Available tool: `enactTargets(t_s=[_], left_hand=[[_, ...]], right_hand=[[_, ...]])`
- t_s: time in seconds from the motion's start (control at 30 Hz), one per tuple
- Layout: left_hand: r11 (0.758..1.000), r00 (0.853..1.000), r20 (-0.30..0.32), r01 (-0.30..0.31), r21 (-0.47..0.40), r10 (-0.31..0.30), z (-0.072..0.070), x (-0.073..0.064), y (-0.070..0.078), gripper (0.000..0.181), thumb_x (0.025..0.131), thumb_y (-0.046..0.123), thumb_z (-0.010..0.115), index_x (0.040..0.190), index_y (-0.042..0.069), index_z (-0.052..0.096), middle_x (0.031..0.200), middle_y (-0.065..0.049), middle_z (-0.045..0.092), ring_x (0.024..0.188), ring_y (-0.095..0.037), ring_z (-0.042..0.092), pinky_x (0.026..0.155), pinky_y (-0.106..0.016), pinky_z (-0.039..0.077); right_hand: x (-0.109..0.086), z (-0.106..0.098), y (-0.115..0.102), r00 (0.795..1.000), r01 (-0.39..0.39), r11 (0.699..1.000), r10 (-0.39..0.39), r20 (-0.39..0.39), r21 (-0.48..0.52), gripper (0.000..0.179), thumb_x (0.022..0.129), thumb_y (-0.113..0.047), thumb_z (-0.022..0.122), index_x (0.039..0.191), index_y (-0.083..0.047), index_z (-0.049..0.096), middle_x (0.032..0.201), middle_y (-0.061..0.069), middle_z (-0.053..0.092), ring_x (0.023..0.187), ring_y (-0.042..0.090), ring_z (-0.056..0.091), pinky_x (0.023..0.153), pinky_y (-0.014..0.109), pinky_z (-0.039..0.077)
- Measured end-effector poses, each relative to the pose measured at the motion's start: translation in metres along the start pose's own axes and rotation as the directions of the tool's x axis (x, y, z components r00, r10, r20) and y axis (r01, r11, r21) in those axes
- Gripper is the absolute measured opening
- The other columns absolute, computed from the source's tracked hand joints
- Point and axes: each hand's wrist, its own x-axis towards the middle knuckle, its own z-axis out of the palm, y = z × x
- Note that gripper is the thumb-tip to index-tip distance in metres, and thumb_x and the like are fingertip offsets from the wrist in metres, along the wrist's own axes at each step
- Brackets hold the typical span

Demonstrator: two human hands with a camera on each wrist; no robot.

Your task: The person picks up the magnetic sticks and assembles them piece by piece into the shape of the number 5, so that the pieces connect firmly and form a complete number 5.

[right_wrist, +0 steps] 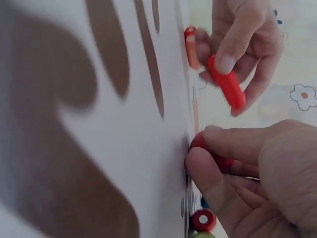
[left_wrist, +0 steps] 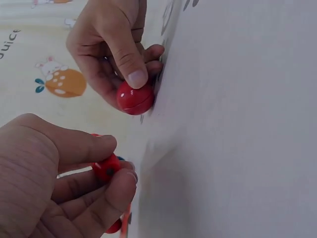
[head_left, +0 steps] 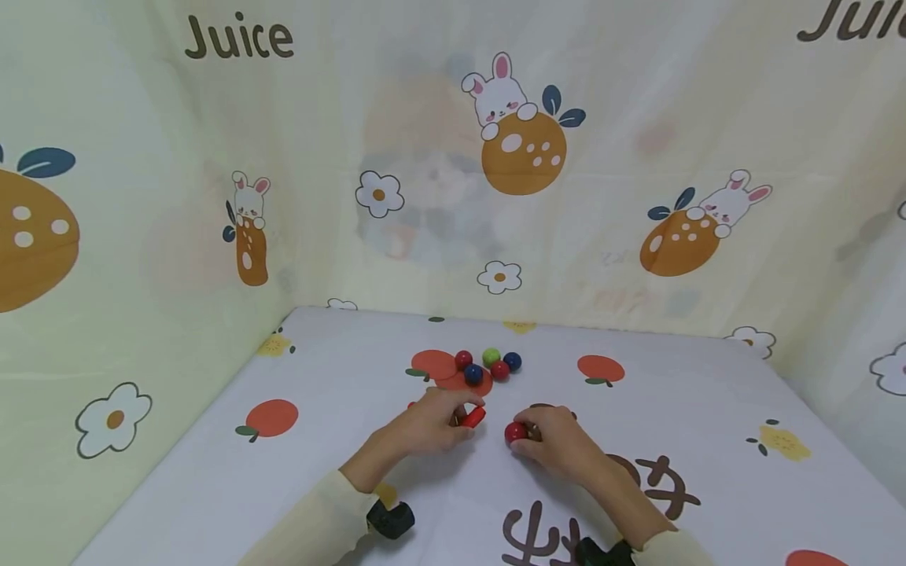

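My left hand (head_left: 433, 420) pinches a short red cylinder (head_left: 473, 417) between thumb and fingers, just above the table. In the left wrist view, a dark spot like a hole shows in the end of the red cylinder (left_wrist: 105, 167). To its right, my right hand (head_left: 559, 440) grips a red ball (head_left: 516, 432) low over the tabletop. A thin seam line runs round the red ball (left_wrist: 135, 99). The right wrist view shows the red cylinder (right_wrist: 228, 85) tilted in the left hand, apart from the red ball (right_wrist: 200, 142), which the right fingers partly cover.
Beyond the hands lie two more red balls (head_left: 463, 360), a green ball (head_left: 491, 357) and two dark blue balls (head_left: 473, 375), close together. Another red piece (right_wrist: 191, 47) lies behind the left hand, mostly hidden in the head view. A printed cloth (head_left: 318, 377) covers the table.
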Motion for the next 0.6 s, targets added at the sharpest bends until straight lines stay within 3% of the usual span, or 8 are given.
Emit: enactTargets(t_s=[0.17, 0.27, 0.6], left_hand=[[0.999, 1.000, -0.008, 0.021, 0.031, -0.020, 0.003, 0.005, 0.000, 0.027, 0.089, 0.010, 0.077, 0.115, 0.010, 0.070, 0.084, 0.008, 0.065, 0.078, -0.009, 0.059, 0.070, -0.020, 0.052], [0.999, 1.000, -0.015, 0.000, 0.036, 0.001, 0.007, 0.007, -0.002, 0.020, 0.088, 0.008, 0.077, 0.108, 0.010, 0.072, 0.085, 0.008, 0.066, 0.079, -0.009, 0.059, 0.072, -0.020, 0.052], [0.998, 0.999, -0.007, -0.040, 0.056, 0.041, 0.017, 0.019, 0.004, 0.016, 0.089, 0.006, 0.074, 0.104, 0.012, 0.078, 0.080, 0.010, 0.066, 0.076, -0.007, 0.057, 0.071, -0.019, 0.051]], right_hand=[[-0.002, 0.004, 0.003, 1.000, -0.019, 0.998, 0.019, -0.004, 0.060, 0.030, 0.083, -0.011, 0.084, 0.112, -0.007, 0.075, 0.088, -0.003, 0.065, 0.074, 0.012, 0.056, 0.063, 0.024, 0.052], [-0.004, 0.006, 0.003, 1.000, -0.014, 0.997, 0.014, 0.004, 0.079, 0.029, 0.083, -0.010, 0.083, 0.111, -0.007, 0.075, 0.086, -0.003, 0.064, 0.069, 0.011, 0.057, 0.060, 0.023, 0.051], [-0.005, 0.003, 0.002, 1.000, -0.022, 0.999, 0.023, -0.018, 0.048, 0.031, 0.084, -0.012, 0.083, 0.113, -0.008, 0.075, 0.087, -0.005, 0.064, 0.072, 0.012, 0.054, 0.061, 0.023, 0.048]])
